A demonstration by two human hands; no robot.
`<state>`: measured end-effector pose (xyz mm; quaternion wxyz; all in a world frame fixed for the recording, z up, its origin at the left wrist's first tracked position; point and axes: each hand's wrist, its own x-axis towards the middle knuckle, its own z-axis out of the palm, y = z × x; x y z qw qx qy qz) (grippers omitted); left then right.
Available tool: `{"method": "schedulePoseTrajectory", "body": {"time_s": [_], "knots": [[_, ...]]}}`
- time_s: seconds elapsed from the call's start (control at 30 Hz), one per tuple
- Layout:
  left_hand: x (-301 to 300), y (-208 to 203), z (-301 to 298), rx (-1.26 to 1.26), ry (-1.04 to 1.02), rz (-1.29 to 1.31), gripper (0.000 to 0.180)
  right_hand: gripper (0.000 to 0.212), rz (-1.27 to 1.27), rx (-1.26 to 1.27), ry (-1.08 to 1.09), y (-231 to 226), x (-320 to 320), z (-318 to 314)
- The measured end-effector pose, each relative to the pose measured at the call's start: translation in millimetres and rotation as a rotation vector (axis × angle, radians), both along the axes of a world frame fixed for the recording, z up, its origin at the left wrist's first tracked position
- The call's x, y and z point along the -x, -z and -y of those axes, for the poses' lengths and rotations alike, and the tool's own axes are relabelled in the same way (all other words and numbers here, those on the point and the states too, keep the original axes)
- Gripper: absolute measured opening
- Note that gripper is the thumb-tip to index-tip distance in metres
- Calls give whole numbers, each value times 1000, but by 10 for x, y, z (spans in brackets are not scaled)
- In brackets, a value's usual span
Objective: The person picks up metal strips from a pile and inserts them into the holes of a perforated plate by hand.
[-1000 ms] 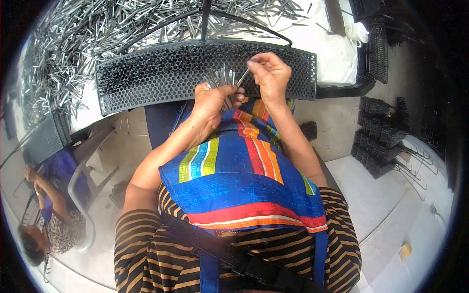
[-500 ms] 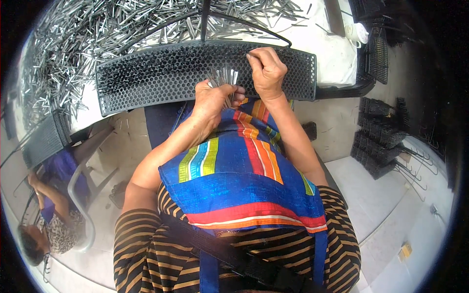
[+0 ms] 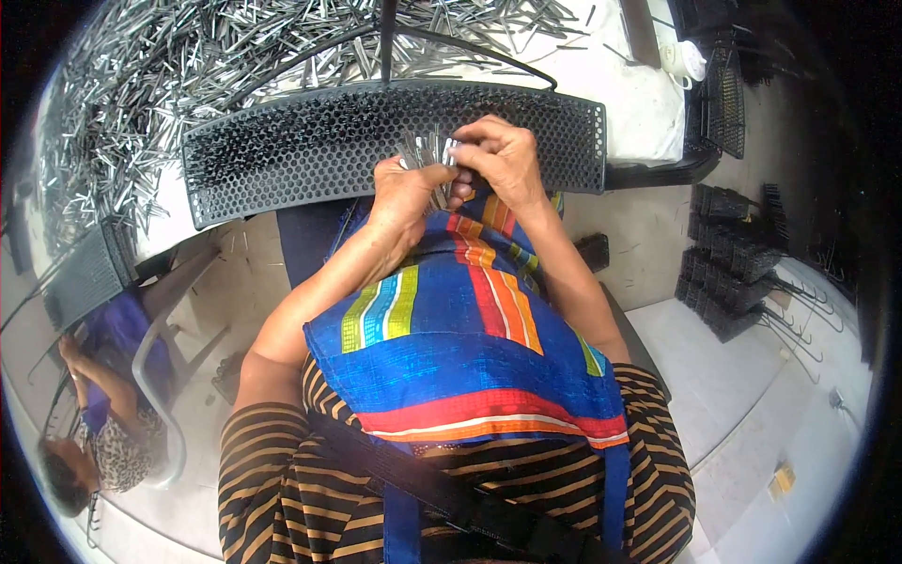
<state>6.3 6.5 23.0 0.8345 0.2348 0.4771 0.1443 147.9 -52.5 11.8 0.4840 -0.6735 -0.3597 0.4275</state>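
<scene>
My left hand (image 3: 406, 193) is closed round a bundle of thin silver metal strips (image 3: 430, 150), which fan upward out of the fist. Thumb and fingertips of my right hand (image 3: 503, 155) pinch a strip at the right side of that bundle. Behind both hands stretches a long, curved black perforated rack (image 3: 310, 179). Dark pieces stick up from many holes along its far rows, while the near rows at left show open holes. The fingers of my right hand partly cover the rack's middle.
Loose metal strips (image 3: 188, 66) lie heaped on the white table (image 3: 648, 122). A black metal frame (image 3: 386, 47) rises behind the rack. A white cup (image 3: 691, 62) stands at far right. Stacked black racks (image 3: 723, 263) are on the right; another person (image 3: 103, 404) sits at left.
My right hand has moved left and slightly nearer, from over the rack's right part to the strips in my left hand. The left hand stays almost where it was.
</scene>
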Motion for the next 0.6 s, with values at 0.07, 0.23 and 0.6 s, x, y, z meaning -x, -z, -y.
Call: {"method": "schedulePoseTrajectory", "body": {"time_s": [0.07,0.23,0.6], "knots": [[0,8,5,-9,6,43,11,13,-169,61,9,0,23,22],[-6,-11,17,11,19,50,10,9,-507,140,152,-36,88,53],[-26,91,54,-199,133,16,11,8,-396,109,255,-6,130,114]]}}
